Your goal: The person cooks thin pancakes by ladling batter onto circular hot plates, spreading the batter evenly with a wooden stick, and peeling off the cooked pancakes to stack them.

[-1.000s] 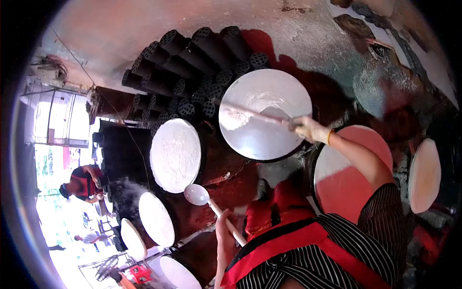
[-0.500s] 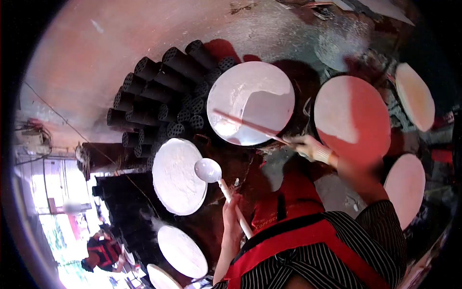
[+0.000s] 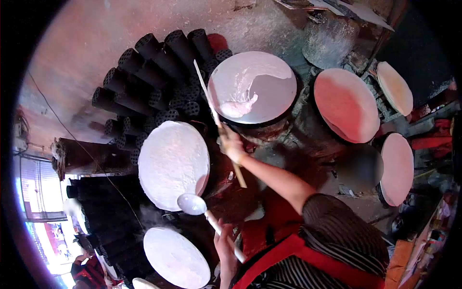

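My right hand [image 3: 231, 143] is wrapped round a long flat wooden stick [image 3: 207, 91], which slants up past the left edge of a round griddle [image 3: 276, 98]. Pale batter [image 3: 239, 107] lies on that griddle in a lump and a curved smear. Lower down, my left hand [image 3: 225, 243] holds the light handle of a ladle [image 3: 191, 204]. The ladle's bowl overlaps the lower edge of a second round surface [image 3: 173, 161], coated white.
Black perforated cylinders [image 3: 159, 72] are stacked along the wall. More round surfaces stand at the right [image 3: 346, 105] and lower left [image 3: 177, 257]. Another person [image 3: 89, 272] in red and black is at the lower left.
My right hand and the stick have moved left, off the upper griddle and to its left side. The stick now points more steeply upward. The ladle stays in my left hand.
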Available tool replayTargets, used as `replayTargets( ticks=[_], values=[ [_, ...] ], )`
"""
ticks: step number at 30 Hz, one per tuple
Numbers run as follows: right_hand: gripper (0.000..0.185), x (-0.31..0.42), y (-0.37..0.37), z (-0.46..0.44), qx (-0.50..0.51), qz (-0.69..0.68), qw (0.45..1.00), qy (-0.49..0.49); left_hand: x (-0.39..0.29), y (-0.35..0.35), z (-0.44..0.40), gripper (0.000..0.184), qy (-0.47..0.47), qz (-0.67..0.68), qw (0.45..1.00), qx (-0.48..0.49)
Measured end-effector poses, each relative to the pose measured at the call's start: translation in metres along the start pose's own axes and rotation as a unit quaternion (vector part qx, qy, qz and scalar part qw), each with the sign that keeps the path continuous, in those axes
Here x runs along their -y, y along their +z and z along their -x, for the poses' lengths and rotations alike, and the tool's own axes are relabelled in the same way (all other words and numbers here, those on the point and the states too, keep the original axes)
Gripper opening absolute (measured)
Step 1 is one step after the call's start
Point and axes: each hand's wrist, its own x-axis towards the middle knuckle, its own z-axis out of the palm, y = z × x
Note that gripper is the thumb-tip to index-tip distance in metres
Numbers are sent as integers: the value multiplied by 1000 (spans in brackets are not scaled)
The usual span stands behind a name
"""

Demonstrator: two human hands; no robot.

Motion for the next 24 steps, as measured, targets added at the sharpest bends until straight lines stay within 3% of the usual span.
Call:
replayTargets(
  ticks=[2,4,7,9,10,11,15,16,17,19,21,23,24],
  values=[
    [35,-18,38,-25,-102,17,995,18,20,-28,-2,60,24,18,1000,0],
    [32,-34,37,-14,-135,-49,987,73,30,-45,-8,62,12,22,1000,-9],
    [27,-34,1,35,-90,-268,948,148,29,-53,-7,57,4,9,1000,14],
    [28,-18,-24,73,-124,-179,967,130,36,-54,-15,54,-12,51,998,25],
    [47,-6,-47,88,-73,-223,960,155,38,-52,-19,53,-6,53,998,38],
    [28,-9,-61,94,-113,-155,970,150,38,-48,-21,52,-2,53,997,48],
    [18,31,-130,104,-125,-128,974,141,29,-20,-14,48,31,39,996,70],
    [15,41,-144,86,-123,-210,937,251,28,-15,-16,45,10,25,998,56],
    [12,41,-139,81,-150,-138,965,163,30,-10,-16,41,22,31,997,73],
    [7,50,-113,76,-156,-238,953,103,33,3,-14,33,44,39,992,109],
    [19,49,-99,78,-3,-200,968,149,24,27,-10,12,-6,23,996,83],
    [32,52,-117,92,93,-5,976,196,30,35,-13,22,34,6,993,115],
    [39,33,-148,97,117,-62,977,164,32,40,-14,22,35,6,993,113]
  ],
)
